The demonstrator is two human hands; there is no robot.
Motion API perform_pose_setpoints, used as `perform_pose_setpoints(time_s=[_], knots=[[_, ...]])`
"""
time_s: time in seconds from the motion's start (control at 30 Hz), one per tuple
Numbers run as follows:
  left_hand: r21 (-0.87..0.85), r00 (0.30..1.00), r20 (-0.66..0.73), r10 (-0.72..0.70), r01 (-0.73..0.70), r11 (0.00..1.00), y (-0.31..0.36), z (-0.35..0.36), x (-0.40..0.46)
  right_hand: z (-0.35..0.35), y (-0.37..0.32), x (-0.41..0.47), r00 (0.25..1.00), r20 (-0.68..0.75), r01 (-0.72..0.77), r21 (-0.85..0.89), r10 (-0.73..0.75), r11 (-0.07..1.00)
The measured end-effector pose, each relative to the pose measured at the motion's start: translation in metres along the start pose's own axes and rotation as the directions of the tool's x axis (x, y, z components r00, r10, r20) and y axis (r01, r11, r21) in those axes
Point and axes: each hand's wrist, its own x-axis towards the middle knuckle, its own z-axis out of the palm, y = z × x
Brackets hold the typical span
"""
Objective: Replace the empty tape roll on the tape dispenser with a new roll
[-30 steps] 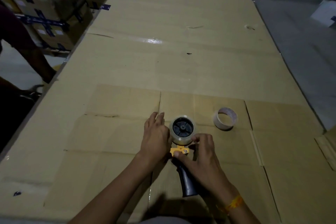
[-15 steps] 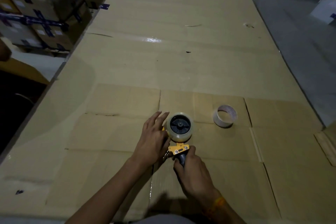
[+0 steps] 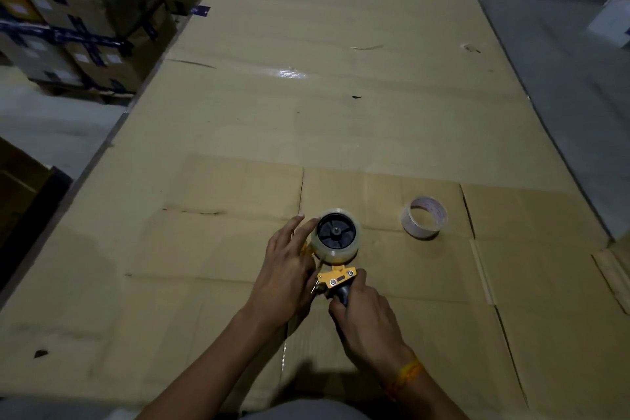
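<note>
**New roll seated on the dispenser, both hands at work**

The tape dispenser [image 3: 335, 278] lies on its side on the cardboard-covered surface [image 3: 341, 95], close to the near edge. Its yellow frame shows between the two hands, and its dark handle points toward the person. A clear new roll [image 3: 337, 236] sits on the dispenser's black hub, at the end of the dispenser away from the person, with the hub's spokes facing up.

The right hand [image 3: 370, 320] is on the near side of the dispenser, its fingers [image 3: 358, 278] curled and clamped around the dark handle just below the yellow frame. A yellow band circles that wrist.

The left hand [image 3: 288, 278] lies to the left of the dispenser, flat against its side. Its fingers [image 3: 306, 227] are spread apart and stretched out, and the tips of the two farthest ones touch the left rim of the new roll. They rest on the roll rather than grip it. What the thumb does behind the frame cannot be told.

The empty roll [image 3: 424, 216], a bare whitish ring, stands on the surface to the right of the dispenser and a little beyond it, apart from both hands.

Stacked taped boxes [image 3: 75, 20] stand far to the left of the dispenser, off the surface.
</note>
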Motion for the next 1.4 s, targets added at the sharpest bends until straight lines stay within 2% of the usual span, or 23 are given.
perform_pose_setpoints(time_s=[0.3,0.47,0.83,1.1,1.23,1.4], knots=[[-0.165,0.998,-0.037,-0.054,0.047,0.985,0.0,-0.008,-0.023,0.002,0.006,0.002,1.0,-0.01,0.02,0.0,-0.02,1.0],[-0.17,0.993,-0.021,-0.114,0.109,0.98,-0.009,-0.008,-0.03,0.001,0.01,0.004,1.0,-0.015,0.024,-0.012,-0.024,1.0],[-0.264,0.991,-0.074,-0.11,0.087,0.961,-0.036,-0.016,-0.035,-0.01,0.015,0.023,0.998,-0.028,0.049,-0.105,-0.052,0.993],[-0.241,0.997,-0.066,-0.029,0.012,0.97,-0.054,-0.016,-0.032,-0.029,0.027,0.038,0.98,0.051,0.198,-0.094,-0.194,0.976],[-0.221,0.999,-0.037,-0.006,-0.002,0.975,-0.06,-0.017,-0.031,-0.028,0.02,0.036,0.979,0.002,0.201,-0.156,-0.203,0.967],[-0.154,0.999,-0.048,0.017,-0.024,0.988,-0.067,-0.021,-0.033,-0.011,0.01,0.03,0.951,-0.102,0.277,-0.145,-0.293,0.95]])
